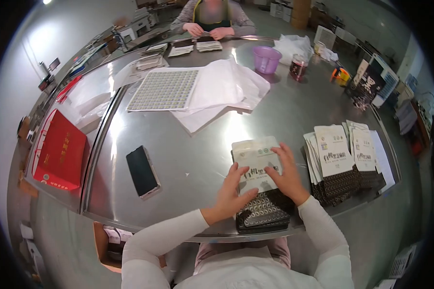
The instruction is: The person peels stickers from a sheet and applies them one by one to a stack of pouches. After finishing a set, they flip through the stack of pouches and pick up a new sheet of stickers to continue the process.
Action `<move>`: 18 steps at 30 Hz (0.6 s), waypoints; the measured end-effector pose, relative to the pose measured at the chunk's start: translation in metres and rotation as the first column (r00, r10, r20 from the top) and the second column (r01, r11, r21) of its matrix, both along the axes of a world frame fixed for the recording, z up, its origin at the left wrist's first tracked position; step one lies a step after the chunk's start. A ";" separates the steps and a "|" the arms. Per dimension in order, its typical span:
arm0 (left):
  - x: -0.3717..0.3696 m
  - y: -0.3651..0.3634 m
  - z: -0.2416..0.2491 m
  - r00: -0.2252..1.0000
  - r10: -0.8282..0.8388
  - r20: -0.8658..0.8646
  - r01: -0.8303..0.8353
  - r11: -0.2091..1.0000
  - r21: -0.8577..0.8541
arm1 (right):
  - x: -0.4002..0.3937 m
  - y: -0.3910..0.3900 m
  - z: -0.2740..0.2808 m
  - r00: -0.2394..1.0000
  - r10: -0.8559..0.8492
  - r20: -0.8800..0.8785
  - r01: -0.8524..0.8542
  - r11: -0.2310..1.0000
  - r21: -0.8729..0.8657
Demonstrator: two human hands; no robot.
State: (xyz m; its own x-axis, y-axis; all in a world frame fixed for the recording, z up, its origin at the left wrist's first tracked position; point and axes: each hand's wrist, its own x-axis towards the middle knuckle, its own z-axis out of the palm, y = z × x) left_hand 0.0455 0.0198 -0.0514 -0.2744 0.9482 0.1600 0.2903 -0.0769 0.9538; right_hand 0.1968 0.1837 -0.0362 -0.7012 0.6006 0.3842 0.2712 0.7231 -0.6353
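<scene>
Two hands (259, 185) touch one stack of printed pouches (263, 212).

From the wearer's head, the one view looks forward and steeply down over the near edge of the bench (188, 135), reaching past its far edge.

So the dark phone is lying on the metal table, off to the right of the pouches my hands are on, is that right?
Not quite: the head view shows the dark phone to the left of the pouches under your left hand and right hand. It is lying on the metal table.
</scene>
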 end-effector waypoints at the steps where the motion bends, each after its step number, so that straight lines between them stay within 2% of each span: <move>1: -0.013 0.004 0.007 0.999 -0.005 0.047 0.005 1.000 -0.005 | 0.001 0.002 0.000 1.000 -0.029 0.007 0.029 0.999 0.026; 3: -0.052 0.010 0.037 0.999 0.033 0.003 -0.033 0.990 -0.138 | 0.004 0.002 0.004 0.999 -0.045 -0.004 0.045 0.999 0.003; 4: -0.072 0.017 0.046 0.959 0.142 -0.245 -0.163 0.985 -0.065 | 0.007 0.001 0.004 0.998 -0.059 -0.008 0.059 0.998 -0.012; 5: -0.093 0.026 0.053 0.847 0.252 -0.469 -0.266 0.963 0.037 | 0.008 0.000 0.003 0.998 -0.063 -0.007 0.063 0.998 -0.010; 7: -0.166 0.056 0.023 0.636 0.396 -0.662 -0.356 0.912 0.204 | 0.008 0.000 0.003 0.998 -0.064 -0.001 0.064 0.998 -0.009; 9: -0.216 0.073 0.022 0.396 0.467 -0.790 -0.436 0.854 0.286 | 0.008 0.000 0.003 0.997 -0.071 -0.011 0.071 0.997 -0.001; 13: -0.240 0.089 0.037 0.352 0.441 -0.826 -0.684 0.723 0.095 | 0.006 0.007 -0.006 0.990 -0.125 -0.066 0.123 0.992 -0.032; 18: -0.252 0.100 0.022 0.297 0.371 -0.880 -0.719 0.693 0.050 | 0.008 0.018 -0.014 0.979 -0.192 -0.069 0.181 0.975 -0.132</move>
State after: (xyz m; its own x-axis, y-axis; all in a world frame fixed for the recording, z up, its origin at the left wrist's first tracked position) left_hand -0.2068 0.1201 -0.0294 -0.6623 0.6546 0.3645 0.7412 0.6435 0.1911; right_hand 0.2047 0.2013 -0.0501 -0.5422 0.7643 0.3492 0.3381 0.5788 -0.7420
